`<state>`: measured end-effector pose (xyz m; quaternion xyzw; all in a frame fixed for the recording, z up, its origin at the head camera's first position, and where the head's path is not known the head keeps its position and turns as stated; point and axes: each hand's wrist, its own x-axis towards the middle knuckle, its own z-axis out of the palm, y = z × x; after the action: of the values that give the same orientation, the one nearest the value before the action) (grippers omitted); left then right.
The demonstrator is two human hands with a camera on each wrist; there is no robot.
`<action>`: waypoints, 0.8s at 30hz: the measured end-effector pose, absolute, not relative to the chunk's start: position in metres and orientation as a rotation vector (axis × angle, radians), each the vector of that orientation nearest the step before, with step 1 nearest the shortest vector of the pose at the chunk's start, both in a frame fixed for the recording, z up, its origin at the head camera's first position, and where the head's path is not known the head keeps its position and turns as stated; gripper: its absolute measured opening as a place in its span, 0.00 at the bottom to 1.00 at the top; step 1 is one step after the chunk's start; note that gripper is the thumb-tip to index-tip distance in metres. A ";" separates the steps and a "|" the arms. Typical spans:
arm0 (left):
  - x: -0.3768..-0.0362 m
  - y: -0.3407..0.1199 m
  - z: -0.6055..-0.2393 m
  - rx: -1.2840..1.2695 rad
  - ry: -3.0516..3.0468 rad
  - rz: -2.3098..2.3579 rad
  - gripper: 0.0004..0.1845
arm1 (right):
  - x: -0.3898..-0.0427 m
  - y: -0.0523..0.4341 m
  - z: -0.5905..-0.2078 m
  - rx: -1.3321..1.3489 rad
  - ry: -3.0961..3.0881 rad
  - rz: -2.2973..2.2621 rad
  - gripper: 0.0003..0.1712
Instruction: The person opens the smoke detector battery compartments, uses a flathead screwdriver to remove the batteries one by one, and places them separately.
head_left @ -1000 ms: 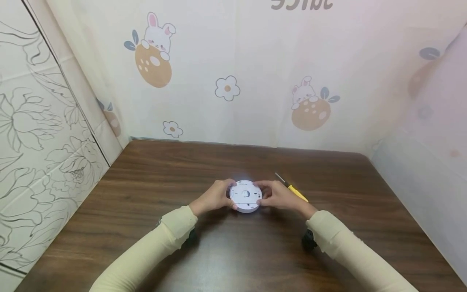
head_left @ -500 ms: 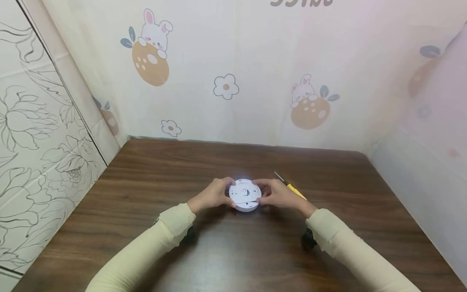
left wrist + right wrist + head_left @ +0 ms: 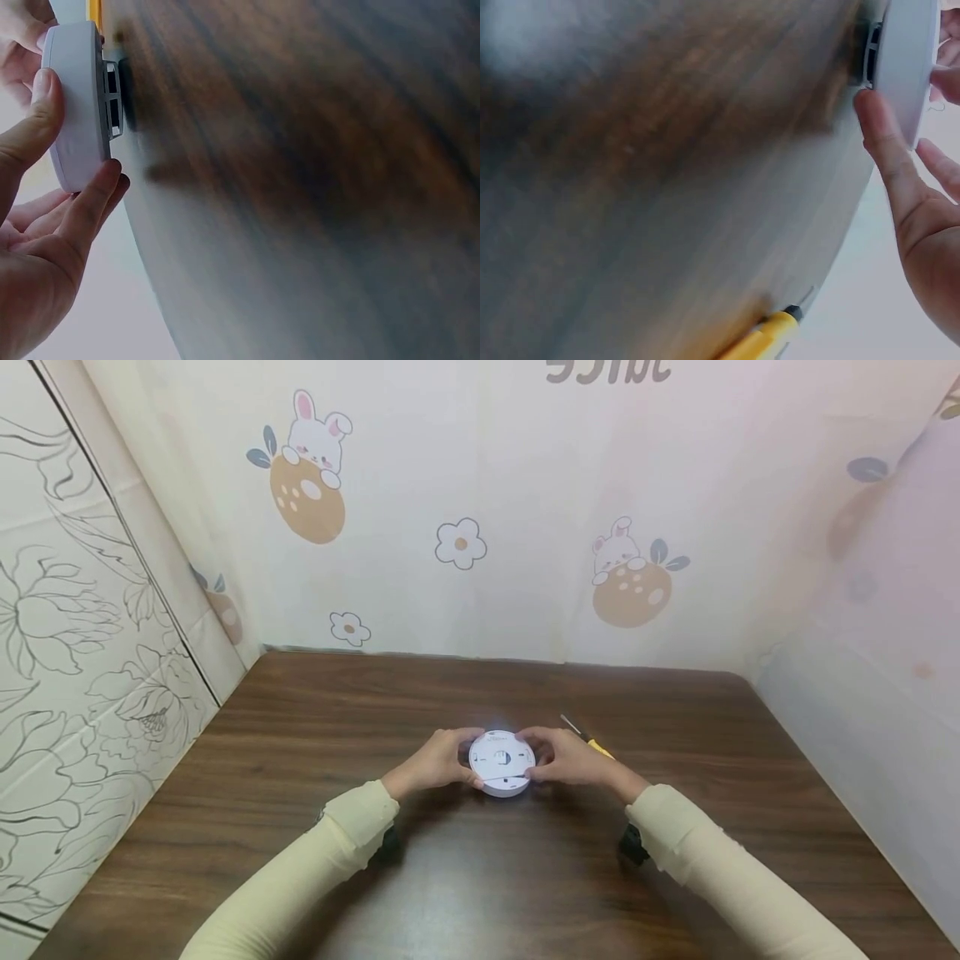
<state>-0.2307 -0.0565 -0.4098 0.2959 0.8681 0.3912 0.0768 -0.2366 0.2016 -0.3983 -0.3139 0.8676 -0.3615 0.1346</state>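
A round white plastic disc-shaped device (image 3: 502,762) sat near the middle of the dark brown wood-grain counter (image 3: 300,827), gripped from both sides. The left hand (image 3: 437,763) curled its fingers (image 3: 88,210) round the device's left rim, thumb over the near edge and fingertips on the far edge. The right hand (image 3: 567,759) gripped the right rim in the same way, its fingers (image 3: 885,142) pressed against the white edge. Both hands were clasped on the device, neither one released.

In the wrist views the device (image 3: 75,105) rested on the counter, a grey slotted part showing beneath its white shell (image 3: 904,60). Its flat top face carried small dark markings and a straight seam across it.

A yellow-handled screwdriver with a thin metal shaft (image 3: 587,737) lay on the counter just behind the right hand, its tip pointing away from the person; its handle (image 3: 765,337) also showed in the right wrist view. Cream long sleeves (image 3: 300,877) covered both forearms. Pale sheets printed with rabbits and flowers (image 3: 465,543) stood behind the counter.
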 end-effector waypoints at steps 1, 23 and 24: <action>-0.231 -0.057 -0.410 0.891 2.602 1.168 0.43 | -0.237 0.202 -0.397 -0.918 2.514 -1.028 0.33; -0.229 -0.056 -0.416 0.679 2.470 1.391 0.41 | -0.250 0.160 -0.368 -1.110 2.653 -0.592 0.24; -0.228 -0.056 -0.416 0.667 2.462 1.399 0.40 | -0.251 0.159 -0.368 -1.110 2.657 -0.576 0.24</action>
<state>-0.2280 -0.0564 -0.4157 0.2278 0.8405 0.4777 0.1158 -0.2506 0.1586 -0.3680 -0.3762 0.9000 -0.1952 0.1024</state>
